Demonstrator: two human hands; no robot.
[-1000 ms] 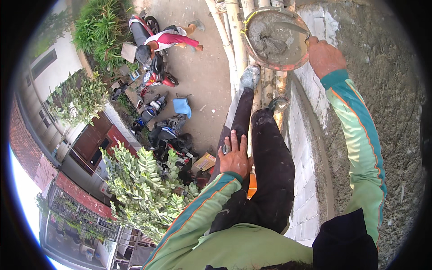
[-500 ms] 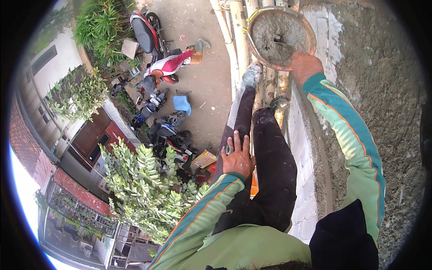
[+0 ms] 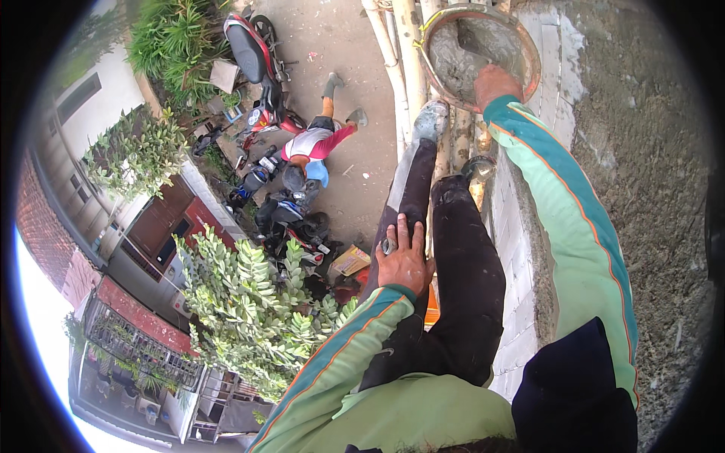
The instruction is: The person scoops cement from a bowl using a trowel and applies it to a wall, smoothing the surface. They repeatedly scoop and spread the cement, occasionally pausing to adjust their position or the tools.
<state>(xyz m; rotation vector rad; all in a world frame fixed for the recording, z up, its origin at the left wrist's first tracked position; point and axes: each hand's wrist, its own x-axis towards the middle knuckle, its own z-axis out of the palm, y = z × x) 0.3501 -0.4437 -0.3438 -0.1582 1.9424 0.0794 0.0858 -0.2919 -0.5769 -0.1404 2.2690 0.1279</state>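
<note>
My right hand (image 3: 495,84) is closed on a trowel (image 3: 472,47) inside a round, orange-rimmed bucket (image 3: 533,68) of wet grey mortar, which rests on bamboo poles (image 3: 396,83). A yellow tie is at the bucket's left side. My left hand (image 3: 402,262) lies spread on my dark-trousered left leg (image 3: 411,181), with what looks like a large ring on one finger. My shoes (image 3: 430,121) are on the poles just below the bucket.
A white block wall (image 3: 506,302) with rough grey render (image 3: 642,189) runs along my right. Far below on a paved lane (image 3: 317,45), a person in pink and white (image 3: 310,143) is among parked scooters (image 3: 249,53). A leafy tree (image 3: 249,309) and houses (image 3: 151,234) are on the left.
My right hand has moved from the bucket's right rim leftward into it, and the trowel's blade has swung round. The person below has moved down the lane, over beside the blue chair.
</note>
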